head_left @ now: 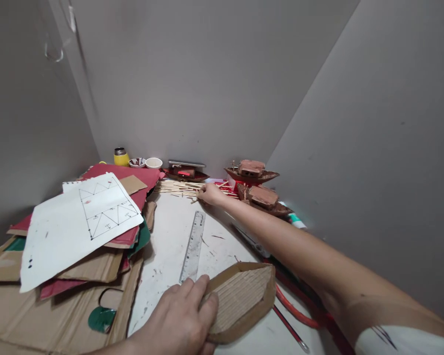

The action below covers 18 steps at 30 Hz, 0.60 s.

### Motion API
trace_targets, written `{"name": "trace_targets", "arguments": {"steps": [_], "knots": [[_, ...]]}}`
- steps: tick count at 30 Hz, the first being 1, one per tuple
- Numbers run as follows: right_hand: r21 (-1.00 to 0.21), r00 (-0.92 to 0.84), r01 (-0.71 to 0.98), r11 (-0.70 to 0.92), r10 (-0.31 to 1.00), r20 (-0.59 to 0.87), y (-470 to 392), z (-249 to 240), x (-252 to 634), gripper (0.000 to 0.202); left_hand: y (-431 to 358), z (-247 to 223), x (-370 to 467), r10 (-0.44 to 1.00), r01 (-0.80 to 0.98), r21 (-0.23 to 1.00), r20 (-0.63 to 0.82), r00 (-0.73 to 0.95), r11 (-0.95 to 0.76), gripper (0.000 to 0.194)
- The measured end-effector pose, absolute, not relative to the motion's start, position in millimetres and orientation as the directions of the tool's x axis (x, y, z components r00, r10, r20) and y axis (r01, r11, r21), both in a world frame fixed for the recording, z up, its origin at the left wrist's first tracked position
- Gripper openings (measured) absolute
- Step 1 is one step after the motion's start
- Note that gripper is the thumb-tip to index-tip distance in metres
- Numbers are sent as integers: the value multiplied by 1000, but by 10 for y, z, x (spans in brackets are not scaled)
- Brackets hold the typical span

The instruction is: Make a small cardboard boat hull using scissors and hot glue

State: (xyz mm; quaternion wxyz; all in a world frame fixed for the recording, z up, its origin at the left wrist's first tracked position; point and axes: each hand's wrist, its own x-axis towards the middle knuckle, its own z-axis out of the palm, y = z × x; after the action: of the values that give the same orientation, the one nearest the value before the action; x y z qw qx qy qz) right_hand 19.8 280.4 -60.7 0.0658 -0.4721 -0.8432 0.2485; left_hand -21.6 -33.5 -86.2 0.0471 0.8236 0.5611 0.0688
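Note:
My left hand is closed on the left edge of a boat-shaped cardboard piece, which has a ribbed floor and low brown walls. My right hand reaches far forward to a spread of thin wooden sticks at the back of the white table. Its fingers are bent down at the right part of the sticks; whether they pinch one is too small to tell. A clear ruler lies between the two hands.
Finished brown model boats stand at the back, near white bowls and a yellow bottle. Stacked cardboard under a drawn-on paper fills the left. A red and black pencil lies at the right, beside an orange-red curved handle.

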Motion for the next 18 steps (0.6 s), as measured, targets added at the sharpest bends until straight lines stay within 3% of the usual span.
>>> {"name": "trace_targets", "arguments": {"steps": [12,18], "knots": [[-516,-538,761,392,827,-166,2800,-530,132,33,-344,-891,-221,928,913,167,95,361,-372,62],[-508,-652,736,447,670,-355,2541,-347,582,29,-375,-779,-202,935,910,216,60,350,-355,59]]}}
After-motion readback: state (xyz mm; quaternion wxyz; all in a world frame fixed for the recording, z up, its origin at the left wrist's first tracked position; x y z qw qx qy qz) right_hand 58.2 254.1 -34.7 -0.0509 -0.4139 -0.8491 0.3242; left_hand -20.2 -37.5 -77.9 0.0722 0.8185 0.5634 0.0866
